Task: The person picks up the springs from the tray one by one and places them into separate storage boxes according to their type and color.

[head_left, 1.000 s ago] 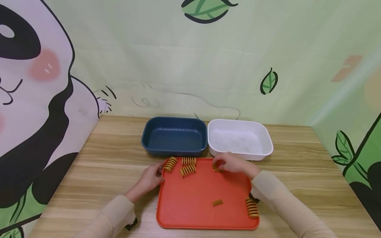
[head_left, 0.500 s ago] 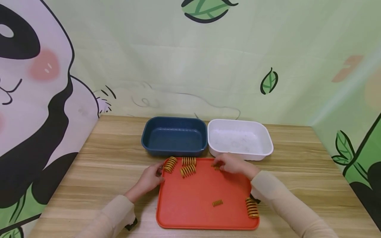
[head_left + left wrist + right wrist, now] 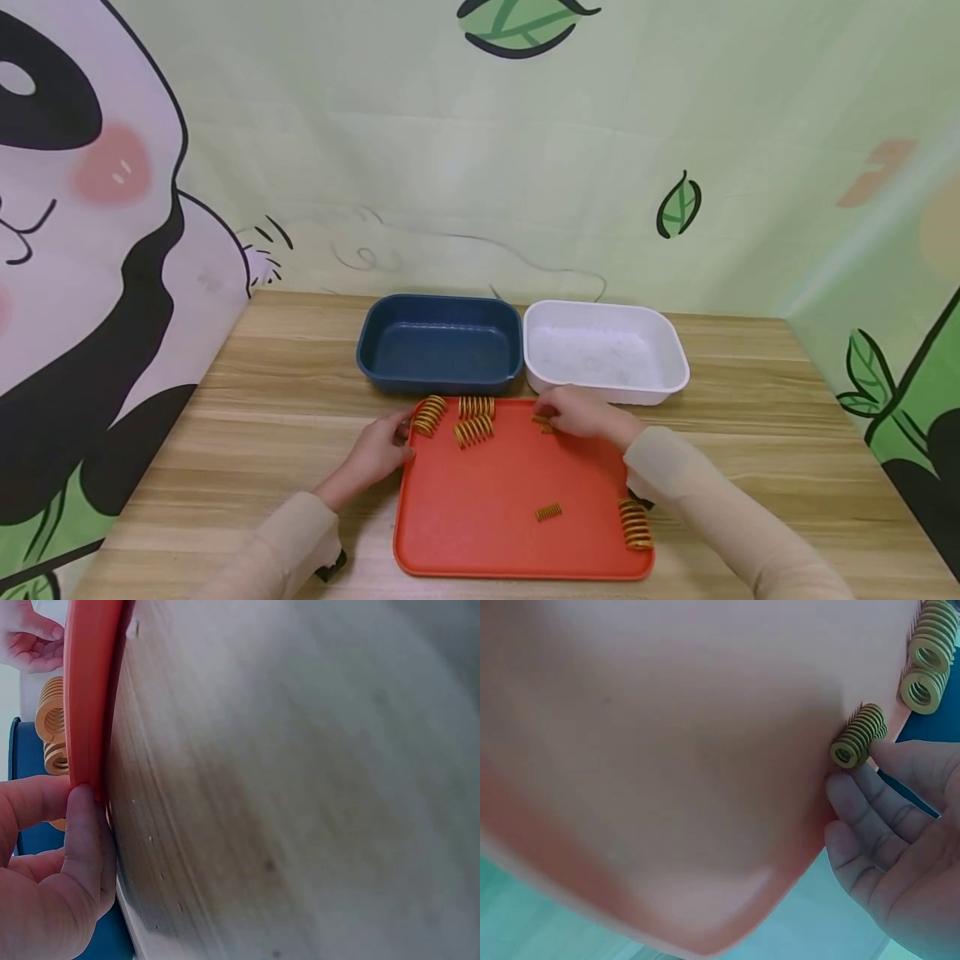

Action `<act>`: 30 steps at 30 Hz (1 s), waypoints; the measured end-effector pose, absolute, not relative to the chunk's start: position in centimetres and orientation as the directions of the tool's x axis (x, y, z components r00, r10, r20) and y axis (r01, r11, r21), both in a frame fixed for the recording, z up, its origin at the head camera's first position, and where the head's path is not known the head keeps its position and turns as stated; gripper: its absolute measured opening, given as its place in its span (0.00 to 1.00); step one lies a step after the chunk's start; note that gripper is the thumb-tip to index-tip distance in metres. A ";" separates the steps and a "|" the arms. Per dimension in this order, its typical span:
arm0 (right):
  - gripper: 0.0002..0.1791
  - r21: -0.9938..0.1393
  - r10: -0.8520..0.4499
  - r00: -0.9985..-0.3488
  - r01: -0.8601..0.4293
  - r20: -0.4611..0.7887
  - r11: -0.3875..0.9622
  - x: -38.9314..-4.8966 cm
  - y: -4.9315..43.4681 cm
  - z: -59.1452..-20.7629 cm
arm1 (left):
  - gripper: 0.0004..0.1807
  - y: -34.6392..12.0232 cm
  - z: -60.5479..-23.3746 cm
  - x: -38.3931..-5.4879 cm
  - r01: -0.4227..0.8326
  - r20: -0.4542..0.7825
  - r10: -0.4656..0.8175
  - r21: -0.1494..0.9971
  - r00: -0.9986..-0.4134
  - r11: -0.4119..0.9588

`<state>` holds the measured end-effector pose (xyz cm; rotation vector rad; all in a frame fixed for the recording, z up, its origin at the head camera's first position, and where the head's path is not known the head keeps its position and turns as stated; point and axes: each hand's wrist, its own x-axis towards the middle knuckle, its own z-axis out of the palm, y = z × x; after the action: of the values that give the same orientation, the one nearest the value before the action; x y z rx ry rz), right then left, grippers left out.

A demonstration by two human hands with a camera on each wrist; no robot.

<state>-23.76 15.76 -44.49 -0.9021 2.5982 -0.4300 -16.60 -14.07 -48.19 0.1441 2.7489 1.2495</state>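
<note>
1. A printed fabric backdrop (image 3: 420, 142) with a cartoon panda and leaves encloses a wood-grain table (image 3: 300, 392), streaked and smooth.

2. Nearest, a thick yellow coil spring (image 3: 635, 525) lies against the right rim of the tray, near its close corner; its flat coils form a stout barrel. A lone slim spring (image 3: 548, 511), finely wound, lies further in.

3. Beneath them is a shallow red tray (image 3: 510, 483), apparently plastic, with rounded corners and a low raised rim.

4. The left hand (image 3: 375, 450) pinches the tray's left rim between curled fingers and thumb, seemingly as a steadying hold.

5. At the far edge, the right hand (image 3: 585, 411) bends over a pair of slim springs (image 3: 858, 736) lying close together on the tray. Its thumb touches them and its fingers curl alongside; I cannot tell whether they pinch one. The step in hand looks like fine positioning or picking among these two; the next move likely calls for a light fingertip touch that leaves the neighbouring coil undisturbed.

6. Three stout springs (image 3: 473, 431) cluster in the tray's far left corner area, ribbed and hollow-ended.

7. Farthest, side by side beyond the tray, stand a glossy navy bin (image 3: 446, 348) and a white bin (image 3: 600, 346), both deep, round-cornered oblongs.
</note>
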 end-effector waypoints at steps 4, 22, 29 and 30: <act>0.12 -0.372 -0.635 -0.734 -0.535 -0.242 0.759 -23.7 15.5 -44.4 | 0.31 -14.0 -48.2 -16.6 0.039 -0.064 0.134 0.758 -0.989 0.651; 0.13 -0.294 -0.674 -0.711 -0.612 -0.199 0.734 -23.5 15.5 -44.6 | 0.32 -14.0 -48.3 -16.6 0.042 -0.064 0.139 0.762 -0.988 0.647; 0.12 -0.337 -0.635 -0.735 -0.550 -0.240 0.764 -23.7 15.6 -44.7 | 0.31 -14.0 -48.3 -16.7 0.057 -0.046 0.139 0.750 -0.989 0.659; 0.12 -0.341 -0.628 -0.738 -0.541 -0.247 0.769 -23.7 15.7 -44.7 | 0.31 -14.0 -48.3 -16.7 0.055 -0.048 0.137 0.750 -0.989 0.659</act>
<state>-23.73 15.67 -44.72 -0.8956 2.6156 -0.3521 -16.66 -14.01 -48.27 0.1609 2.7693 1.2475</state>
